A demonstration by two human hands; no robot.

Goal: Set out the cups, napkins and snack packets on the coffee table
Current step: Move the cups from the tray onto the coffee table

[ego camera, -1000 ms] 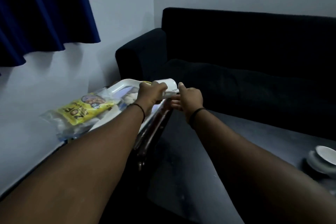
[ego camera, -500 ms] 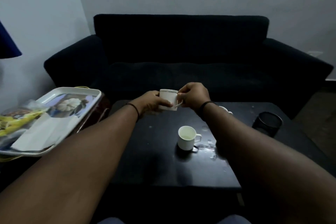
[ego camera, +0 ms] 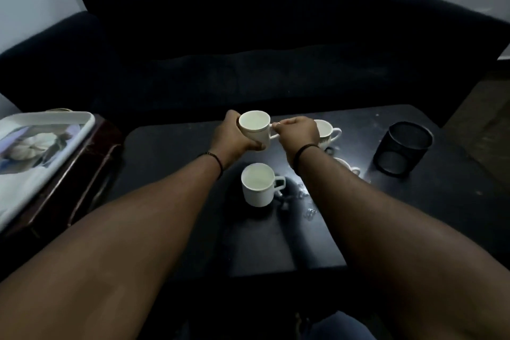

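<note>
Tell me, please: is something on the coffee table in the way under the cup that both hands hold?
Nothing visible. The held cup, gripped by the left hand and right hand, hangs over bare coffee table. Another cup stands nearer; a third to its right.

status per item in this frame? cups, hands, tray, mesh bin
held cup: upright, looks empty, carried above the table
left hand: wrapped round the held cup's body
right hand: grip pinching the held cup's handle
near cup: upright on the coffee table, looks empty
far cup: upright on the table, partly hidden by the right hand
tray: on the side stand, off the table
mesh bin: upright on the table
</note>
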